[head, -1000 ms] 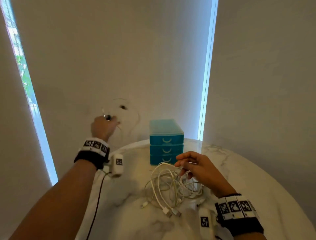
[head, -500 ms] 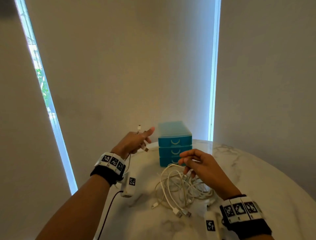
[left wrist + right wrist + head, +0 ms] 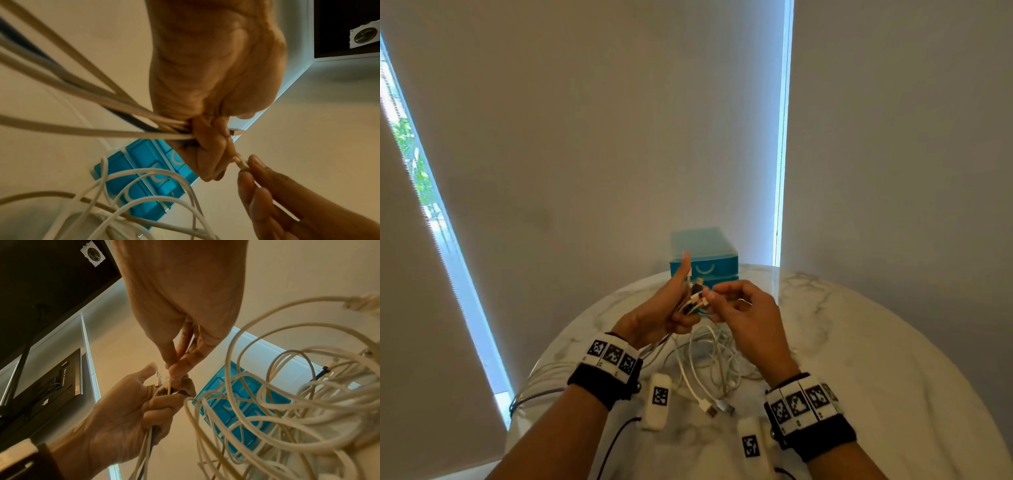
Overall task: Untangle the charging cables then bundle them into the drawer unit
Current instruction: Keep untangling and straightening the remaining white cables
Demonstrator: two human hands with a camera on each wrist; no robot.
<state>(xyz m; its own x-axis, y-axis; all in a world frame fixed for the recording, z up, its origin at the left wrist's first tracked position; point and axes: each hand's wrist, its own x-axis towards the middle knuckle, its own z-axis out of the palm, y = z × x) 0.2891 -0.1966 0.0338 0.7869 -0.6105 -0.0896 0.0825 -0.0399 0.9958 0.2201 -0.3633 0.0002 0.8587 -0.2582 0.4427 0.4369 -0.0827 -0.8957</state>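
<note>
- Up above the marble table (image 3: 859,342), the left hand (image 3: 664,308) is fisted round a bunch of cable ends (image 3: 697,296), thumb pointing straight up; several white strands and one dark one run out of the bottom of the fist toward the wrist, plain in the left wrist view.
- Right beside it, the right hand (image 3: 743,308) pinches one white connector (image 3: 242,163) between thumb and fingertips, held against the left hand's fingers, so the two hands touch at the plugs.
- Below and between the forearms, the tangle of white charging cables (image 3: 709,363) lies loose on the tabletop, with two plug ends (image 3: 717,407) sticking out at the near side.
- Behind the hands stands the blue drawer unit (image 3: 705,260), its drawers closed; the raised hands and held plugs cover its lower drawers in the head view, and loops of cable cross in front of it in both wrist views.
- Further strands hang over the table's left edge (image 3: 534,387).
- Each wrist wears a black band with marker tags (image 3: 613,356) and a small white camera pod (image 3: 659,401).
- Pale blinds (image 3: 602,137) fill the background, with bright slits of window between them.
</note>
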